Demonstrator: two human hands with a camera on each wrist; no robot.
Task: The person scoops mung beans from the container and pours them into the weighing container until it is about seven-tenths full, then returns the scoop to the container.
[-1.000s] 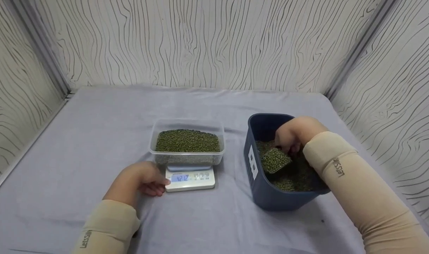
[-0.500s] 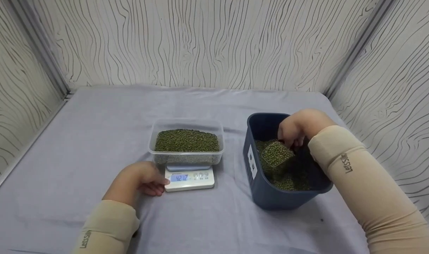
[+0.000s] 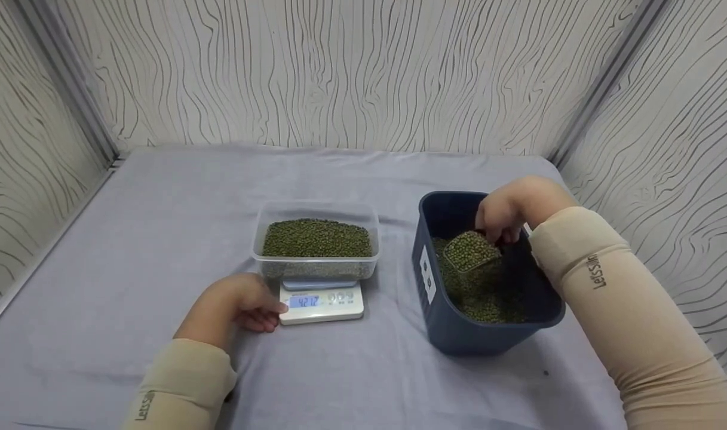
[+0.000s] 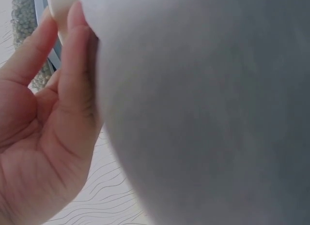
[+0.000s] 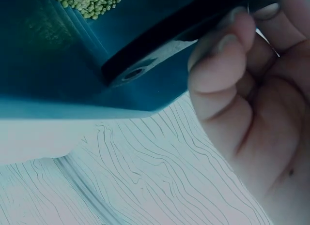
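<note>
In the head view, my right hand (image 3: 506,210) grips the handle of a scoop (image 3: 446,260) heaped with green mung beans, inside the dark blue bin (image 3: 468,340). The right wrist view shows the scoop's black handle (image 5: 160,50), with a hole at its end, held between thumb and curled fingers. My left hand (image 3: 244,301) is at the left front corner of a white kitchen scale (image 3: 321,312), its thumb and fingers pinching the edge. A clear plastic container (image 3: 315,269) of mung beans (image 3: 317,237) stands on the scale. The lit display reads digits like 4212; any decimal point is unclear.
More mung beans (image 3: 488,312) lie in the bottom of the bin. A white label (image 3: 428,276) is on its left side. A grey-blue cloth (image 3: 178,215) covers the table, and patterned panels (image 3: 339,71) enclose the back and sides. One dark speck (image 3: 546,372) lies near the bin.
My right hand has risen and shifted slightly right within the bin, and the filled scoop has come up and levelled somewhat. My left hand and the display look unchanged.
</note>
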